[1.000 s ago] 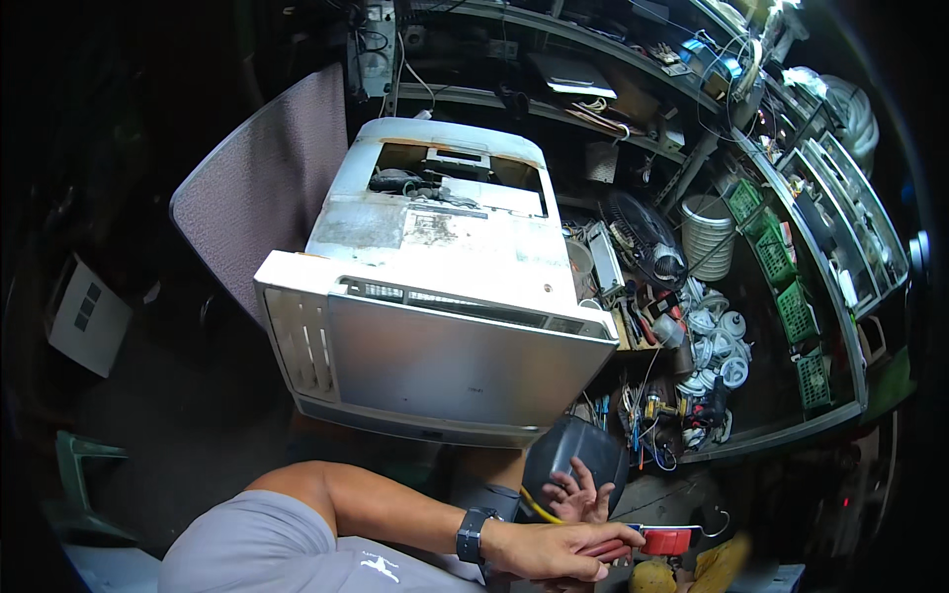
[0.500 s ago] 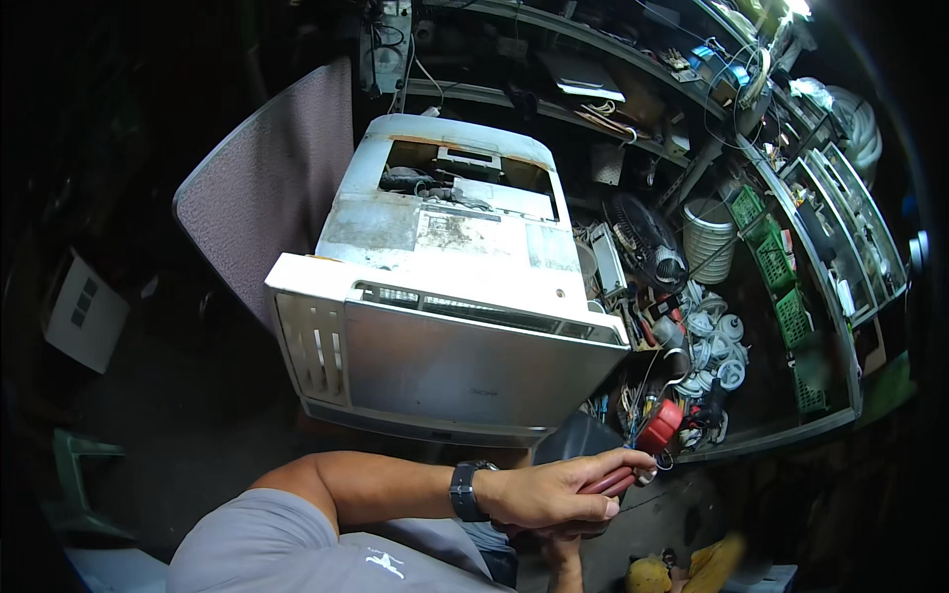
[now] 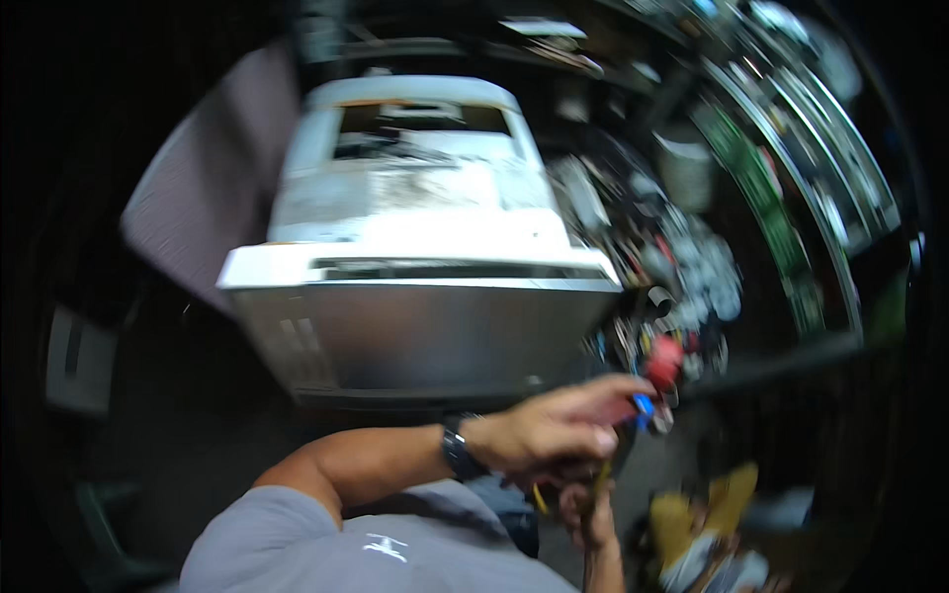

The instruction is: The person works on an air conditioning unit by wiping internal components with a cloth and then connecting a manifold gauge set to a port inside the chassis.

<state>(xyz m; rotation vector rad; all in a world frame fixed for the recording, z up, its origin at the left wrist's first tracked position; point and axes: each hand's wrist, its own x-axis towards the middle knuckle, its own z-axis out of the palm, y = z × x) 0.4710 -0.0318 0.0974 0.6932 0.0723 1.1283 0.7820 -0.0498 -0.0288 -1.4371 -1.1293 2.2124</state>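
My left hand (image 3: 544,425), with a black watch on its wrist, is closed round a red-handled hand tool (image 3: 618,409). Blur hides the tool's exact kind. By its fingertips shows a small blue piece (image 3: 645,410). Just below, my right hand (image 3: 585,509) has its fingers curled in. A thin yellow piece (image 3: 540,498) shows beside it, but what the fingers hold is not clear. Both hands are in front of the near right corner of a large, worn white appliance (image 3: 435,336) with a grey front panel and an opening in its top.
Right of the appliance lies a heap of loose parts and pale bulb-like pieces (image 3: 702,267), with a red round object (image 3: 664,362) at its near end. Green baskets (image 3: 761,193) line a shelf at the right. Behind the appliance's left side stands a mauve board (image 3: 217,178).
The view has shifted and blurred. My right hand has come out from beneath the left and shows more. Blue and yellow pieces now appear by the hands.
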